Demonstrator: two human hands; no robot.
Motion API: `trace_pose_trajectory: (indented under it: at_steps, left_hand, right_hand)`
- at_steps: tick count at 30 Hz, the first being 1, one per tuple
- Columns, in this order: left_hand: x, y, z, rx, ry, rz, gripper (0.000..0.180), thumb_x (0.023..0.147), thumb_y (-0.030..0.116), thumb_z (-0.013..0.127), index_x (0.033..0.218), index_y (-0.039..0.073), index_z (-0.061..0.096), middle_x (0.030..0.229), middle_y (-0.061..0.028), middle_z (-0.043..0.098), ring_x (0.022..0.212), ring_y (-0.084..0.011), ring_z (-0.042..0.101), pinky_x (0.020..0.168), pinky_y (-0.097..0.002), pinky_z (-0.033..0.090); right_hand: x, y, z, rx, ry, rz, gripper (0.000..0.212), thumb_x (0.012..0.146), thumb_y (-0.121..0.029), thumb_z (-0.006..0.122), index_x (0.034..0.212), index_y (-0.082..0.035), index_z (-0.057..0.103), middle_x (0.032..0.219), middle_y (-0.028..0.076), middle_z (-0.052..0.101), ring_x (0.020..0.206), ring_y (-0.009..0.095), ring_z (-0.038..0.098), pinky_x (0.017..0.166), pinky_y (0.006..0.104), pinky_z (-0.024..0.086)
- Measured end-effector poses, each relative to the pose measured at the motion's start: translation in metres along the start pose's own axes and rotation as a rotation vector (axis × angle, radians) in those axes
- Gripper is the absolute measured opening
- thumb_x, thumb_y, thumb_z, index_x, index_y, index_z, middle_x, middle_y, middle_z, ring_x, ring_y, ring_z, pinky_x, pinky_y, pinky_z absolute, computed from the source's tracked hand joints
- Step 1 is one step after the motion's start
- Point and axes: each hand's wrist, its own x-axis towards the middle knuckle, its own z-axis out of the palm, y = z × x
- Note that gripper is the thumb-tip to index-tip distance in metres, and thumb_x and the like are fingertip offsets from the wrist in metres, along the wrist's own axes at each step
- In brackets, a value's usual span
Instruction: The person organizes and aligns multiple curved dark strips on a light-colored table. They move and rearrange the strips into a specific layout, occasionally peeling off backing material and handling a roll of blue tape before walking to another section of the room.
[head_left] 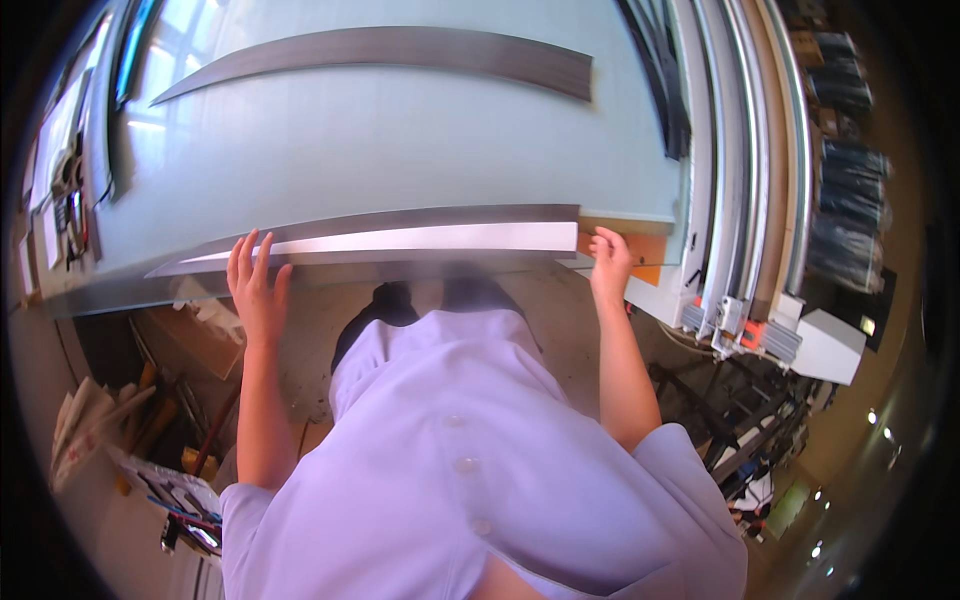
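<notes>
A long dark grey-brown strip (400, 217) with a white band (480, 238) along its middle lies at the table's near edge, in front of my body. My left hand (260, 295) is open over its left part. The fingers are spread and their tips reach the white band; whether they press on it I cannot tell. Just beyond the strip's right end is my right hand (610, 265), its fingers curled in with thumb and fingertips close together. Anything held there is too small to make out. A second dark strip (420, 48) lies farther back on the table.
The pale glossy table (400, 140) spreads out ahead. Metal rails (740, 150) run along its right side, ending in a white housing (825, 345). Dark bars (655, 80) lie at the far right of the tabletop. Tools (70, 190) sit at its left edge. A cardboard box (195, 340) stands below.
</notes>
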Motion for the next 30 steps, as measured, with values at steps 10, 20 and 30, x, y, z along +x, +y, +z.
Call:
trace_pose_trajectory:
  at_steps: [10, 20, 30]
  left_hand:
    - [-0.004, -0.004, 0.020, -0.034, -0.077, 0.094, 0.060, 0.077, 0.011, 0.081, 0.134, 0.017, 0.065, 0.149, -0.0072, 0.053, 0.135, -0.0332, 0.048, 0.109, -0.0444, 0.042]
    - [0.003, 0.001, 0.005, -0.029, -0.034, 0.160, 0.056, 0.073, 0.029, 0.084, 0.125, 0.015, 0.070, 0.136, -0.0105, 0.060, 0.126, -0.0346, 0.054, 0.105, -0.0477, 0.044]
    - [0.066, 0.019, -0.012, 0.008, 0.363, 0.273, 0.034, 0.075, 0.004, 0.066, 0.107, 0.012, 0.074, 0.110, -0.0032, 0.072, 0.106, -0.0254, 0.066, 0.091, -0.0399, 0.053]
  right_hand:
    - [-0.024, -0.082, 0.016, -0.607, -0.383, -0.685, 0.042, 0.073, -0.014, 0.083, 0.112, -0.004, 0.071, 0.129, 0.010, 0.066, 0.122, 0.033, 0.059, 0.102, 0.0426, 0.048]
    - [-0.010, -0.094, 0.002, -0.564, -0.361, -0.900, 0.022, 0.083, 0.004, 0.062, 0.101, -0.004, 0.072, 0.106, 0.011, 0.074, 0.099, 0.031, 0.071, 0.089, 0.0415, 0.056]
    - [0.025, -0.135, -0.010, -0.602, -0.009, -1.101, 0.021, 0.087, 0.010, 0.061, 0.105, 0.001, 0.071, 0.103, 0.015, 0.073, 0.098, 0.033, 0.071, 0.090, 0.0418, 0.057]
